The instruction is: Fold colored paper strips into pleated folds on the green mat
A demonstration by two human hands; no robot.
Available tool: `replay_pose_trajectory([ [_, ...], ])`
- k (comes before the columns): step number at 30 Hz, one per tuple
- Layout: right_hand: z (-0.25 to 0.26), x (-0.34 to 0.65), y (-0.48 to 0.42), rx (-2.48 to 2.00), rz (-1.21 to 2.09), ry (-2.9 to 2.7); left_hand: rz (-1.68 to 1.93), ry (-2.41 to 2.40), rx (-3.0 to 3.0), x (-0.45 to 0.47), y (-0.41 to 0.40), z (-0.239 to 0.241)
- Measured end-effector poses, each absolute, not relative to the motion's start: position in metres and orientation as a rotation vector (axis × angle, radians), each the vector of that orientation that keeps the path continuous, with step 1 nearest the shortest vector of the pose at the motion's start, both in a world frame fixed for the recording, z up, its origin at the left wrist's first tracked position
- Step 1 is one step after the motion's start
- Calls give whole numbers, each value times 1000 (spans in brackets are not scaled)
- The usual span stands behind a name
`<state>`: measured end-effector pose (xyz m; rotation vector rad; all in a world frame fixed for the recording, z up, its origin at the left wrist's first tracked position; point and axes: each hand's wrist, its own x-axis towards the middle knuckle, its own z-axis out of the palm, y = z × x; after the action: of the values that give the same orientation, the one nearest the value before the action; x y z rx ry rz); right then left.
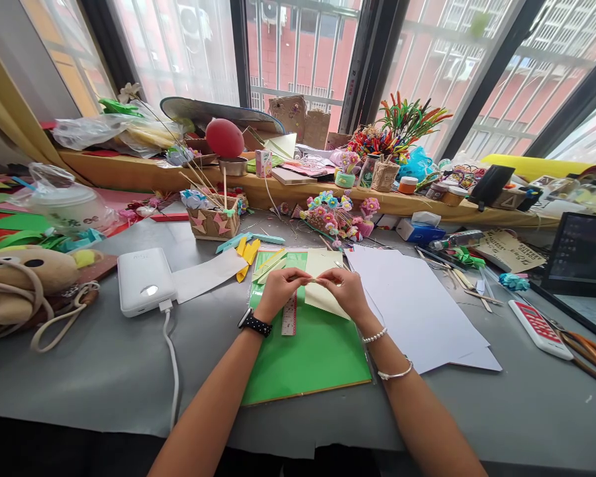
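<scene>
Above a green sheet of paper (pixel 302 368), my left hand (pixel 282 289) and my right hand (pixel 346 291) meet with their fingertips nearly touching. Both are closed in a pinch around a small pale yellow strip of paper (pixel 314 280), mostly hidden by the fingers. A ruler (pixel 289 318) lies on the green sheet, just below the hands. Pale yellow paper (pixel 328 303) lies under my right hand. Folded pale yellow strips (pixel 269 264) rest beyond my left hand.
White paper sheets (pixel 422 318) lie to the right, near a calculator (pixel 539 329), scissors (pixel 589 351) and a laptop (pixel 581 265). Leftward are a white power bank (pixel 146 281) with its cable and a decorated box (pixel 213 224). Craft flowers (pixel 335 215) stand behind.
</scene>
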<state>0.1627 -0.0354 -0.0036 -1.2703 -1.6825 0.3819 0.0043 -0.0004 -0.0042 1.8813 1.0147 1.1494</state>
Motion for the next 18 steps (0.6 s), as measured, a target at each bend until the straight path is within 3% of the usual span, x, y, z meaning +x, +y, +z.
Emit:
replay_pose_trajectory([
  [6,-6,169,-32,-1292,581,-1607,1167,1081,1880,5,-1,-3],
  [18,-7,170,-30,-1331,533,-1551,1223,1055,1784,5,1,-6],
])
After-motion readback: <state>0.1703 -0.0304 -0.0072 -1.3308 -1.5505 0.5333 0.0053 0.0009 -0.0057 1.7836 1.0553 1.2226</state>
